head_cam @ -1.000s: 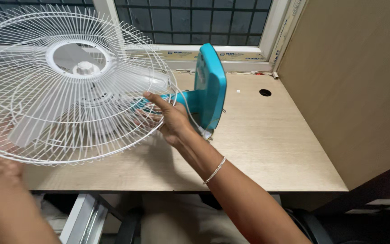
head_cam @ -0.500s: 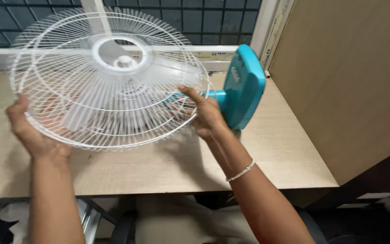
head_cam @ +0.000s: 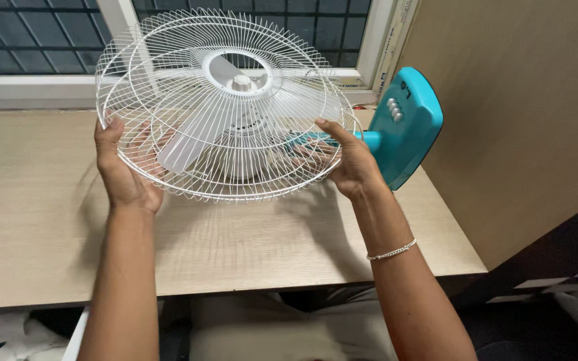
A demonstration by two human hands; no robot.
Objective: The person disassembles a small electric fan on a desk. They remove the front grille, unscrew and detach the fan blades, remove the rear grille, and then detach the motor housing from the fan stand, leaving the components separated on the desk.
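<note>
A table fan lies tipped over the wooden desk [head_cam: 28, 220], its round white wire cage [head_cam: 282, 60] facing up toward me. Pale blades and a white hub [head_cam: 241, 83] show through the wires. Its teal base [head_cam: 415, 127] with small grey buttons points right, joined by a teal neck. My left hand [head_cam: 123, 172] grips the cage's left rim from below. On the right rim, my right hand [head_cam: 350, 162] holds on, close to the teal neck; a thin silver bracelet sits on that wrist.
A window with a dark grille [head_cam: 28, 33] and white frame runs along the desk's far side. A tall brown board panel [head_cam: 523, 107] stands at the right, close to the fan base. White cloth [head_cam: 8, 329] lies below the desk's front edge.
The fan has shifted right in view and now sits centred. My left hand, earlier low at the cage's bottom-left edge, now clearly grips the left rim. My right hand stays on the right rim.
</note>
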